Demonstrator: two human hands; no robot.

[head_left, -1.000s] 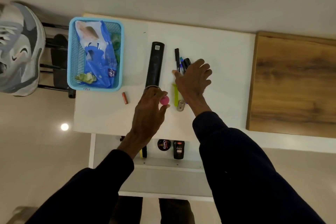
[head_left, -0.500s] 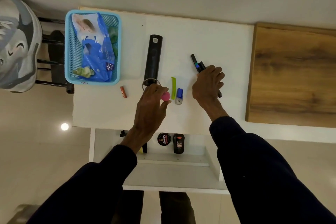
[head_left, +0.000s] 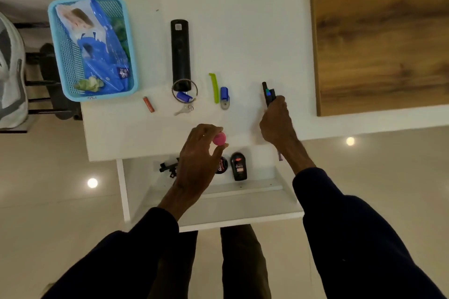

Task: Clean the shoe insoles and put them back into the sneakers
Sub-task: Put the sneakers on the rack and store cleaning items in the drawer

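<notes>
while the left hand pinches a small pink ball between thumb and fingertips at the lower centre of the white table, the right hand, just right of it, is curled round a bundle of markers whose tips poke out above the knuckles. the grey-and-white sneaker sits at the far left edge of the frame, over dark rails beside the table, well apart from both hands. a light-blue basket holding a blue wipes pack fills the table's upper left; a black flask lies at centre, with an orange battery below and left of it.
</notes>
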